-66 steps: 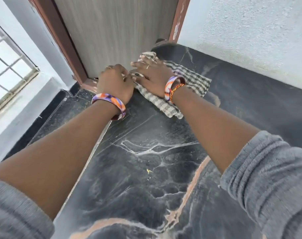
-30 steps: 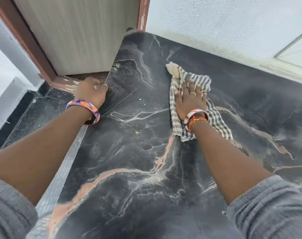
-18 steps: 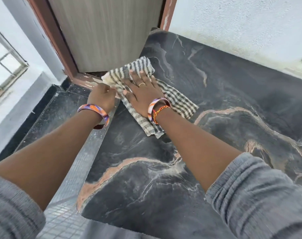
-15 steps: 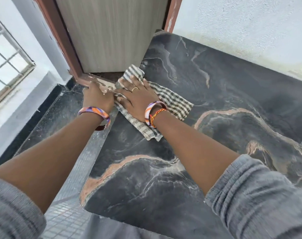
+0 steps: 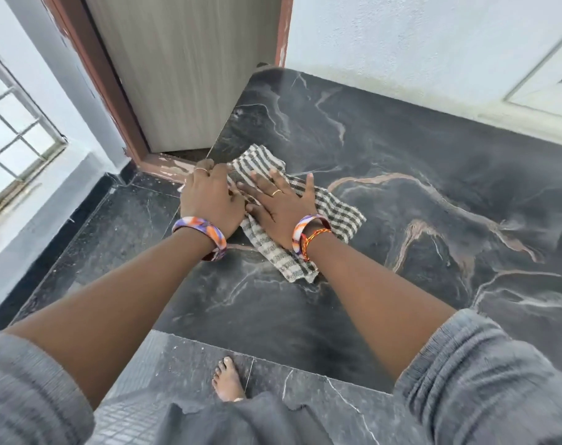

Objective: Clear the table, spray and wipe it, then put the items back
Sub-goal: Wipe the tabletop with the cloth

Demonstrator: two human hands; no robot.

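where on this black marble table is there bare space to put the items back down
Bare: the whole right side of the black marble table, from the checked cloth to the white wall, and the near strip by the front edge. Crowded: the left edge, where left hand and right hand press the cloth.

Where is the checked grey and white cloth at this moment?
In the head view, the checked grey and white cloth lies flat on the dark marble table near its far left corner, under the right hand, beside the left hand.
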